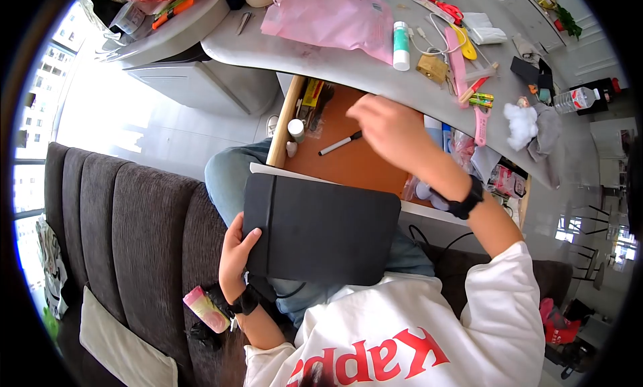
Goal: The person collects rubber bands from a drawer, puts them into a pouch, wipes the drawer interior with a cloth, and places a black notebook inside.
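Note:
A black notebook (325, 229) with an elastic band near its left edge lies on my lap, closed, against the front of an open drawer. My left hand (236, 253) grips its left edge, thumb on top and the other fingers partly hidden. Over the drawer (341, 163) hovers my right hand (388, 129), its fingers bent and blurred by motion. Below those fingers, on the brown drawer bottom, rests a capped marker pen (340, 143), apart from the hand. I cannot make out anything between the right fingers.
Small bottles (296, 129) and a yellow box (312, 92) line the drawer's left side. On the grey table (301, 55) lie a pink bag (331, 22), a white-green tube (400, 47), a padlock (432, 67), red scissors (447, 7) and a water bottle (576, 100). A dark sofa (147, 219) stands left.

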{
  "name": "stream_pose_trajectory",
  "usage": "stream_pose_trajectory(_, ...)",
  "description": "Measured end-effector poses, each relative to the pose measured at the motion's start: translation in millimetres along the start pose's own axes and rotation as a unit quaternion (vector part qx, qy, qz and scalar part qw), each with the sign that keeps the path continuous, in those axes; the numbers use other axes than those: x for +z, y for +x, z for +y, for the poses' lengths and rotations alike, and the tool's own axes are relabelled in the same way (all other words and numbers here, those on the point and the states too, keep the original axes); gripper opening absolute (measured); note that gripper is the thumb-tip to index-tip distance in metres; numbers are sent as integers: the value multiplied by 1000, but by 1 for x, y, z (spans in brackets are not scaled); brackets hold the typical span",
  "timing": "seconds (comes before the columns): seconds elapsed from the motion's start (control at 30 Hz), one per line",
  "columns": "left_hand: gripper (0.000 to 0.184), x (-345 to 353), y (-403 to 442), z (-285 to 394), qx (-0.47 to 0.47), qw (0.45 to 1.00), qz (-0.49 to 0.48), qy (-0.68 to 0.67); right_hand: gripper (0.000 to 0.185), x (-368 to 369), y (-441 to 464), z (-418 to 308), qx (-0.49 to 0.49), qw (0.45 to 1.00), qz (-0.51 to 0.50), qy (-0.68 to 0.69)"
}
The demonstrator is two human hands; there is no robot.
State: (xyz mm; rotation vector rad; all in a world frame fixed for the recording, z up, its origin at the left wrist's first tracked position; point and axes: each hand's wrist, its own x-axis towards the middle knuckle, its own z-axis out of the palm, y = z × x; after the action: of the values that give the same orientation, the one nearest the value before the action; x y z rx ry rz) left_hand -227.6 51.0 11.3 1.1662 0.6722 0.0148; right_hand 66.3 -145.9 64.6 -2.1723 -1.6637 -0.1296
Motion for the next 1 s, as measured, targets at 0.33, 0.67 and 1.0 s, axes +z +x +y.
stream_pose_trajectory(0.33, 33, -5, 1, -5, 3, 1000, 9, -1, 35, 117, 25, 20, 185, 979, -56, 59)
stream_pose_trajectory(0.67, 35, -4, 4, 1, -3, 1000, -10, -6, 16, 111, 14, 37, -59, 990, -81, -94)
stream_pose_trajectory(1.0, 34, 0, 2, 2, 4, 1000, 4, -3, 7, 84, 15, 34, -95, 980, -122, -126)
